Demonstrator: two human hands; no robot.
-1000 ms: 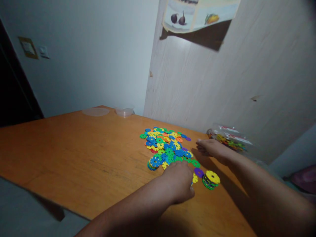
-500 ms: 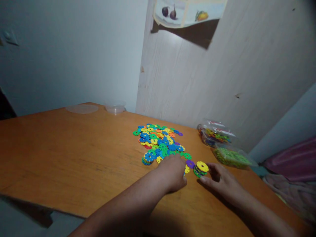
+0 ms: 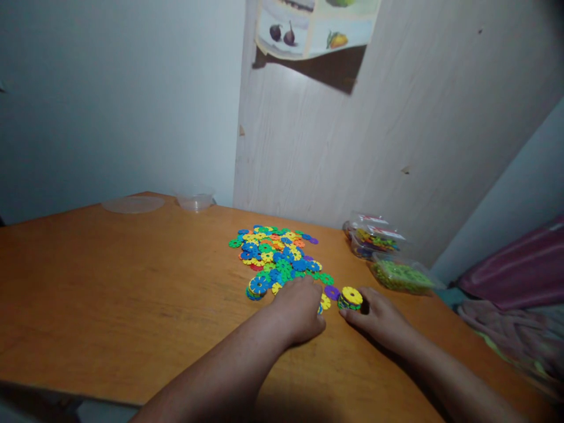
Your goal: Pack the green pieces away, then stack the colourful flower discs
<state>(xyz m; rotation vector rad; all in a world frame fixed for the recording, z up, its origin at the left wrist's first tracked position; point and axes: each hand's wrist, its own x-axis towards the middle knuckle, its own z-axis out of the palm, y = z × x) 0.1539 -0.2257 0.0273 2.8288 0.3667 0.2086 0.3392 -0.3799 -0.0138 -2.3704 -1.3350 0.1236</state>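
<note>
While fingers of the right hand [image 3: 381, 317] pinch a disc stack [image 3: 350, 298], left hand [image 3: 299, 308] curled, orange table [image 3: 110, 282], pale walls.

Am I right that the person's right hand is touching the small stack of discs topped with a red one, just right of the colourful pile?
Not quite: in the head view the right hand touches a small stack topped with a yellow disc, not red, just right of the colourful pile.

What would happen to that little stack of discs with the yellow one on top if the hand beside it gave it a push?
The small stack looks like loose thin plastic discs, so a push would probably shear it apart rather than slide it whole. The discs seem light and stiff, likely skating easily over the smooth table. The right hand touches its near side, which may steady it.
</note>
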